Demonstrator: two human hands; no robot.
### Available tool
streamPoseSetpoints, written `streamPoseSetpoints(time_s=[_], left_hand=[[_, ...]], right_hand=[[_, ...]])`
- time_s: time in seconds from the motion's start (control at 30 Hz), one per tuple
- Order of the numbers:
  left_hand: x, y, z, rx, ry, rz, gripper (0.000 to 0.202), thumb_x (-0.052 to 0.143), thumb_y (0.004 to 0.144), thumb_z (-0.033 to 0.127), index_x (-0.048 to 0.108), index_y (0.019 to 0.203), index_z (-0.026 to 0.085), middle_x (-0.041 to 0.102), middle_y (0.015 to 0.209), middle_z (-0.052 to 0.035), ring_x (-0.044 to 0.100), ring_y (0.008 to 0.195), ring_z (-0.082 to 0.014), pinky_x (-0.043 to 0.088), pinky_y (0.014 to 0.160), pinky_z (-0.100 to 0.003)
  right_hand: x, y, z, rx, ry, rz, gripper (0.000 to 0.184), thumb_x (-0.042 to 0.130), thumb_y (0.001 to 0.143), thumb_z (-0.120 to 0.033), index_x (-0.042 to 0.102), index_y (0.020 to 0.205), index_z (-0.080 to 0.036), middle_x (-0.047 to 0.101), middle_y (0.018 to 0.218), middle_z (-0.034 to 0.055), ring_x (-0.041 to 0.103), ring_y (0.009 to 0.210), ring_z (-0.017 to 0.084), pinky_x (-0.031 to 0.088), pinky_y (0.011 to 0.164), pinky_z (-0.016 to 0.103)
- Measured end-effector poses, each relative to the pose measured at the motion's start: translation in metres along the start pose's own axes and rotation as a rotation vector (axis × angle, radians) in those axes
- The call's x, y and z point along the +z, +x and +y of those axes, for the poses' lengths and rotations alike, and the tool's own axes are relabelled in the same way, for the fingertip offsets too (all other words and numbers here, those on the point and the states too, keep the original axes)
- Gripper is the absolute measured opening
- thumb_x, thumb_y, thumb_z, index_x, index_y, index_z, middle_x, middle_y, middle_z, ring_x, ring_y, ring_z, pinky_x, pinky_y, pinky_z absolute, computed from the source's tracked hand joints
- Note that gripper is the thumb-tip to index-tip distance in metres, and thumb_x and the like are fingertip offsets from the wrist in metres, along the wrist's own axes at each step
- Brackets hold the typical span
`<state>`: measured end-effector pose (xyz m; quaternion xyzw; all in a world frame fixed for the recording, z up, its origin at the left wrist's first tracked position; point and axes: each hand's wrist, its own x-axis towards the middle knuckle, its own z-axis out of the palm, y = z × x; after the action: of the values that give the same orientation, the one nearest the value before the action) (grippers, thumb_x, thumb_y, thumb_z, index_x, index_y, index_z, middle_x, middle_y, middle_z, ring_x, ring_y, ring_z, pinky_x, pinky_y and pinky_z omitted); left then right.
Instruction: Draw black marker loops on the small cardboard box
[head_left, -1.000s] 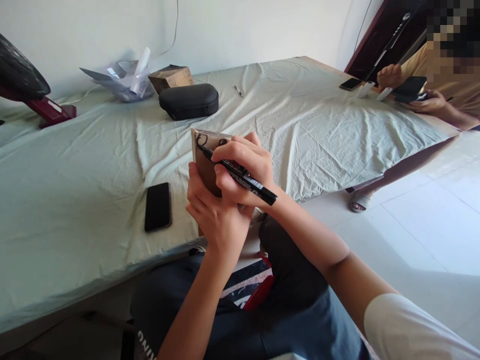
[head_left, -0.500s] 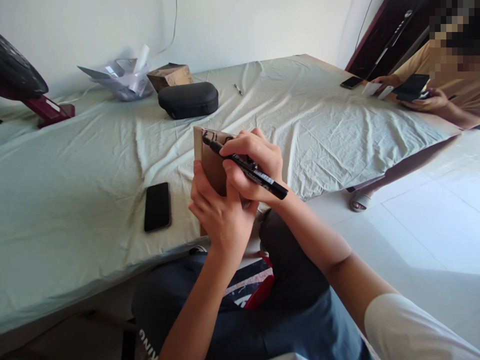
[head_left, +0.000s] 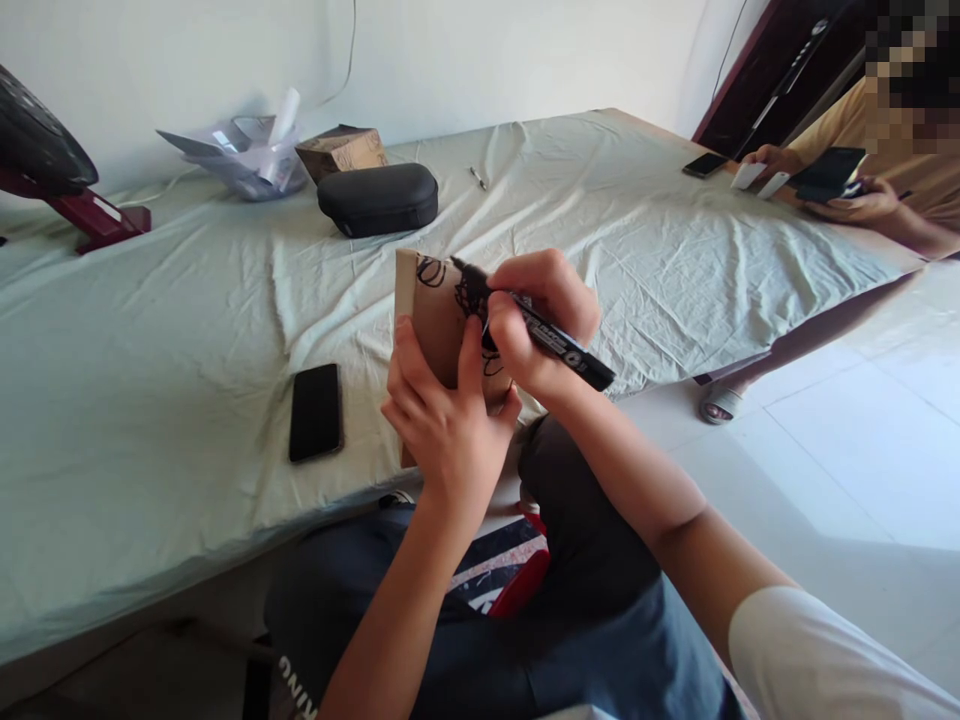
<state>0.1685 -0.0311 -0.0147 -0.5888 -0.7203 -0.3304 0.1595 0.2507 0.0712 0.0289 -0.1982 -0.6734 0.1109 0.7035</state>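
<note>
My left hand (head_left: 442, 420) grips a small brown cardboard box (head_left: 439, 315) upright at the near edge of the table, fingers wrapped around its lower part. Black scribbles cover the top of the box's face. My right hand (head_left: 544, 320) pinches a black marker (head_left: 540, 330), and its tip touches the upper part of the box, right of a drawn circle.
A black phone (head_left: 316, 411) lies left of the box on the pale green sheet (head_left: 150, 340). Farther back are a black case (head_left: 377, 199), a cardboard box (head_left: 342, 152), crumpled plastic (head_left: 240, 155) and a pen (head_left: 477, 179). Another person's hands (head_left: 855, 205) hold a dark device at the far right.
My right hand and the marker have moved rightward across the top of the box, leaving more black marks. The left hand has kept its grip.
</note>
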Motion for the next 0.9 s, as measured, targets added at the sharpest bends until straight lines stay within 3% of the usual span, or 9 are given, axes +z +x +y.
streamPoseSetpoints(time_s=[0.03,0.17,0.27,0.33,0.47,0.63,0.73,0.8,0.9], left_hand=[[-0.001,0.000,-0.001,0.002,0.000,0.005,0.090,0.088,0.091,0.053,0.058,0.170,0.024,0.035,0.184,-0.0324,0.047,0.161,-0.0599,0.045,0.124,-0.078],[-0.004,0.008,-0.012,-0.052,-0.033,0.008,0.101,0.095,0.082,0.049,0.056,0.170,0.021,0.028,0.186,-0.0335,0.045,0.160,-0.0634,0.046,0.123,-0.080],[-0.004,0.018,-0.031,-0.137,-0.060,0.017,0.105,0.094,0.079,0.042,0.051,0.173,0.019,0.023,0.188,-0.0326,0.040,0.165,-0.0631,0.043,0.127,-0.081],[-0.003,0.024,-0.047,-0.177,-0.089,0.038,0.107,0.092,0.080,0.040,0.047,0.174,0.020,0.023,0.187,-0.0317,0.033,0.171,-0.0607,0.041,0.131,-0.081],[-0.002,0.034,-0.078,-0.209,-0.161,0.024,0.108,0.091,0.083,0.044,0.042,0.177,0.022,0.025,0.186,-0.0305,0.027,0.175,-0.0568,0.041,0.133,-0.079],[-0.004,0.040,-0.088,-0.205,-0.200,0.000,0.108,0.090,0.084,0.047,0.041,0.177,0.021,0.023,0.186,-0.0289,0.023,0.178,-0.0530,0.037,0.139,-0.075],[-0.007,0.041,-0.086,-0.218,-0.211,0.045,0.104,0.090,0.085,0.041,0.042,0.175,0.021,0.028,0.184,-0.0277,0.025,0.178,-0.0515,0.032,0.143,-0.072],[-0.009,0.042,-0.087,-0.223,-0.217,0.049,0.100,0.089,0.089,0.041,0.042,0.174,0.021,0.030,0.184,-0.0263,0.027,0.177,-0.0509,0.029,0.145,-0.071],[-0.010,0.043,-0.094,-0.221,-0.207,0.030,0.097,0.087,0.094,0.045,0.039,0.175,0.024,0.030,0.185,-0.0216,0.027,0.177,-0.0495,0.030,0.146,-0.069]], right_hand=[[-0.001,0.000,0.001,0.046,0.027,0.031,0.010,0.060,0.110,-0.038,0.065,0.105,-0.032,0.071,0.083,-0.0009,0.065,0.065,0.019,0.061,0.066,0.039],[-0.006,0.000,0.016,0.317,0.005,0.063,0.042,0.053,0.114,-0.072,0.061,0.112,-0.032,0.058,0.072,-0.0013,0.063,0.061,0.021,0.056,0.063,0.040],[-0.008,0.002,0.040,0.492,-0.017,0.000,0.047,0.055,0.110,-0.077,0.061,0.116,-0.031,0.069,0.090,0.0043,0.073,0.078,0.023,0.057,0.068,0.038],[-0.008,0.004,0.058,0.602,0.082,-0.056,0.045,0.063,0.106,-0.073,0.060,0.127,-0.033,0.075,0.110,0.0067,0.077,0.089,0.023,0.058,0.069,0.035],[-0.013,0.006,0.083,0.917,0.249,-0.203,0.044,0.057,0.107,-0.061,0.059,0.143,-0.036,0.079,0.131,0.0071,0.082,0.093,0.020,0.063,0.073,0.030],[-0.017,0.007,0.099,1.183,0.440,-0.245,0.024,0.053,0.106,-0.027,0.061,0.129,-0.027,0.083,0.126,0.0070,0.074,0.071,0.009,0.058,0.064,0.020],[-0.014,0.002,0.105,1.205,0.264,-0.459,0.029,0.057,0.102,-0.011,0.052,0.127,-0.025,0.083,0.120,0.0056,0.069,0.063,0.009,0.053,0.056,0.020],[-0.011,-0.005,0.110,1.189,0.013,-0.756,0.038,0.058,0.099,-0.004,0.051,0.130,-0.024,0.083,0.120,0.0069,0.071,0.067,0.011,0.054,0.056,0.022],[-0.007,-0.014,0.116,1.112,-0.328,-1.126,0.040,0.062,0.092,0.002,0.064,0.127,-0.017,0.083,0.121,0.0150,0.074,0.073,0.015,0.058,0.059,0.026]])
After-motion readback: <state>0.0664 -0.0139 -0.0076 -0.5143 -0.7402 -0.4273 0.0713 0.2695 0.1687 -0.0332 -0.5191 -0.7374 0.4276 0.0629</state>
